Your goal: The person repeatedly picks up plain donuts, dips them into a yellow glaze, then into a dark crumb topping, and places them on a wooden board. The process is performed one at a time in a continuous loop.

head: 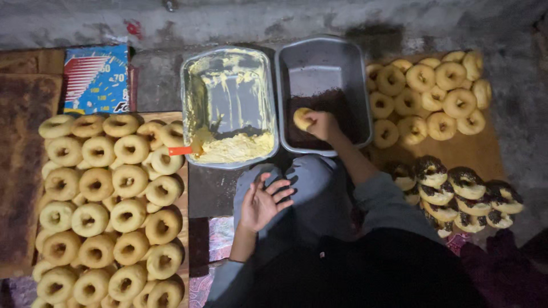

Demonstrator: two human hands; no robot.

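Doughnut going into the dark sprinkles

Right hand [323,124] grip clamped on a doughnut [302,118] in the grey tray [323,51]; left hand [261,203] open, empty.

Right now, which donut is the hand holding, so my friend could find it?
Find the grey metal tray holding dark sprinkles, right of the tray of yellow cream. The right hand presses one plain round donut there. It is the only donut inside a tray.

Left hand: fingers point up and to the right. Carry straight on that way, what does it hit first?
The left hand hangs open, palm up, over the person's knee. Straight on, it would probably meet the near rim of the grey pan holding dark sprinkles, though height above the knee is unclear.
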